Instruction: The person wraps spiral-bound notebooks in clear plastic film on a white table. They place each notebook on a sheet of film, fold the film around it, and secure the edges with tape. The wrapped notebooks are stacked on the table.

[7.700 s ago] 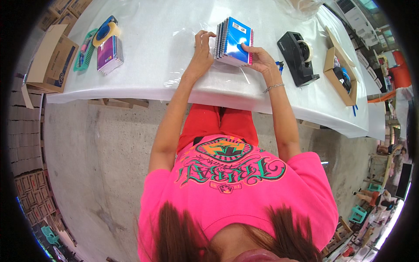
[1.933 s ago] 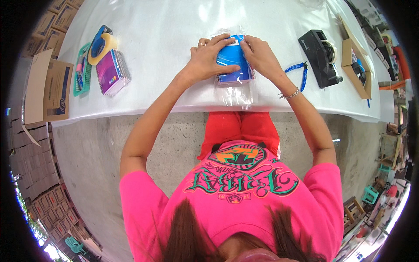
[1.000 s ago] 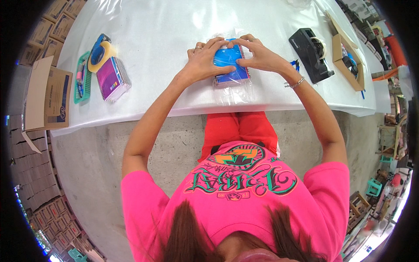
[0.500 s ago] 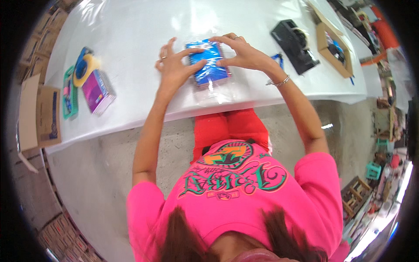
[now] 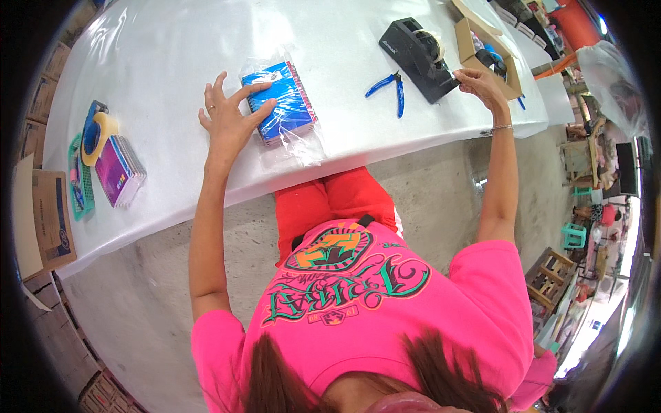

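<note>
A stack of small blue spiral notebooks lies on the white-covered table, loosely wrapped in a clear plastic bag. My left hand rests at its left side with spread fingers, the thumb and forefinger lying on the blue cover. Over on the right, my right hand reaches to the front end of a black desktop tape dispenser. Its thumb and forefinger pinch the end of the clear tape there. The tape roll sits in the dispenser.
Blue-handled nippers lie between notebooks and dispenser. Behind the dispenser is an open cardboard box with items inside. At left are purple notebooks, a large tape roll, a green basket and a carton.
My right hand has left the notebooks and moved right to the tape dispenser. My left hand stays on the notebooks. The whole view has shifted, and the nippers show fully now.
</note>
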`<state>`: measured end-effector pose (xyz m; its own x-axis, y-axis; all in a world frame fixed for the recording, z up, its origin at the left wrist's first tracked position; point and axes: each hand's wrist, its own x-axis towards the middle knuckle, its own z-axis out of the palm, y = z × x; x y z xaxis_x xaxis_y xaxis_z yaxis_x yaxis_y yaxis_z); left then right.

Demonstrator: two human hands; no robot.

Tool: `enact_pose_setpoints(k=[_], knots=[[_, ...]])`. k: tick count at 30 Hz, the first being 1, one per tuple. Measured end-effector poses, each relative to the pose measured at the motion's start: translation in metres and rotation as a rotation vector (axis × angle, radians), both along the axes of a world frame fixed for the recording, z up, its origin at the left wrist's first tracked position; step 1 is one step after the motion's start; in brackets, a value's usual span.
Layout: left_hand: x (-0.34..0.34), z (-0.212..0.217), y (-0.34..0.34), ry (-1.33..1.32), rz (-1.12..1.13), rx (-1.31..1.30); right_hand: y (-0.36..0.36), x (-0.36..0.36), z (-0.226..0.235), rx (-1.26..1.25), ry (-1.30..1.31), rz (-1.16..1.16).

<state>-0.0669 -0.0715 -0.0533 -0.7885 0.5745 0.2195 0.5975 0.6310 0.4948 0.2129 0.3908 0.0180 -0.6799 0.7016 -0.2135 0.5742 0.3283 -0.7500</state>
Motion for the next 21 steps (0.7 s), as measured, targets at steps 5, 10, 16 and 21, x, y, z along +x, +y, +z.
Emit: enact_pose_setpoints(k=[5, 10, 16, 21], knots=[[0.001, 0.001, 0.001, -0.015, 0.002, 0.002, 0.008, 0.0, 0.007, -0.171, 0.026, 0.004], [-0.001, -0.003, 0.0, -0.007, 0.015, -0.026, -0.006, 0.033, 0.006, -0.37, 0.234, -0.025], [-0.002, 0.007, -0.002, -0.043, -0.004, -0.033, 0.005, 0.051, -0.026, -0.26, 0.045, -0.05], [-0.009, -0.007, 0.003, -0.011, -0.006, -0.009, 0.027, 0.055, -0.011, 0.588, -0.513, -0.266]])
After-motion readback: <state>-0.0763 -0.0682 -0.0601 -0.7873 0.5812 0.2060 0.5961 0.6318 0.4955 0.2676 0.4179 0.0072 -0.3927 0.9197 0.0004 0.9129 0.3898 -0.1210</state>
